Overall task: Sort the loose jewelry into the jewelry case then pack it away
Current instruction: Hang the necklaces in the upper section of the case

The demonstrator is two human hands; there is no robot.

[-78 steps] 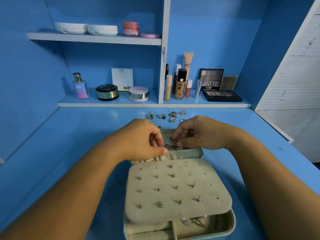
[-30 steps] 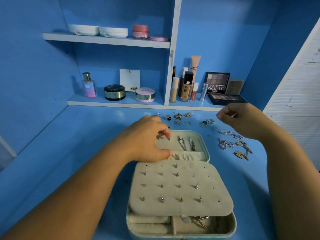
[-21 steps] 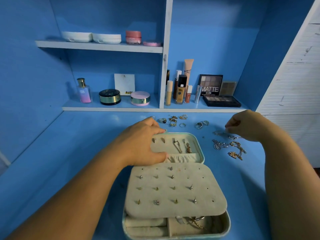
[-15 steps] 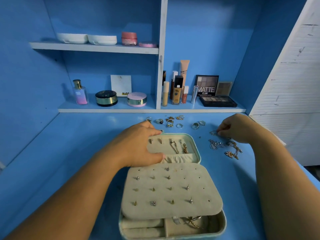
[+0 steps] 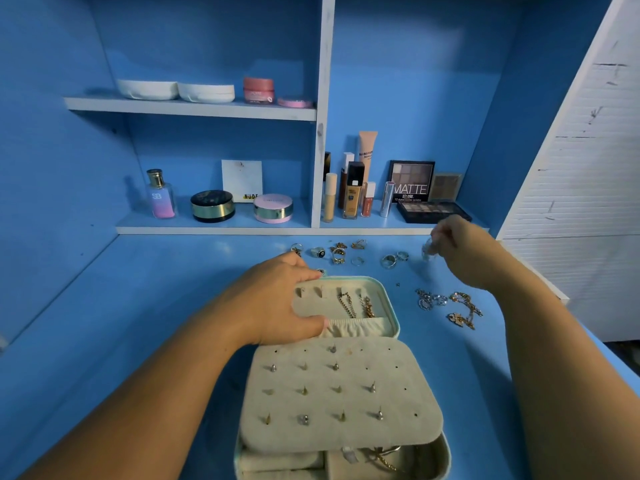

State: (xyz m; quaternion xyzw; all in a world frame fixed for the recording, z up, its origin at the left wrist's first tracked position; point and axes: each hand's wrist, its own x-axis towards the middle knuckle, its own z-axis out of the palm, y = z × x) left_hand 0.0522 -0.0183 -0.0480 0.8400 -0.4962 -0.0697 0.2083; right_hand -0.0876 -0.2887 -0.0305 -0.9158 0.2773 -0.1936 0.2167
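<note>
Open jewelry case (image 5: 346,434), loose jewelry (image 5: 337,253) beside

Matt velvety cloth lines jewelry case (image 5: 408,431); rings (image 5: 337,254) & chain (image 5: 427,250) shiny metal; desk (image 5: 138,306) smooth, painted.

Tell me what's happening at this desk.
A person is sorting jewelry into an open jewelry case. The left hand rests on the case's lid, where two gold chains already hang. The right hand pinches a small silvery piece above the desk. Loose rings and tangled chains lie on the desk behind and right of the case.
</note>
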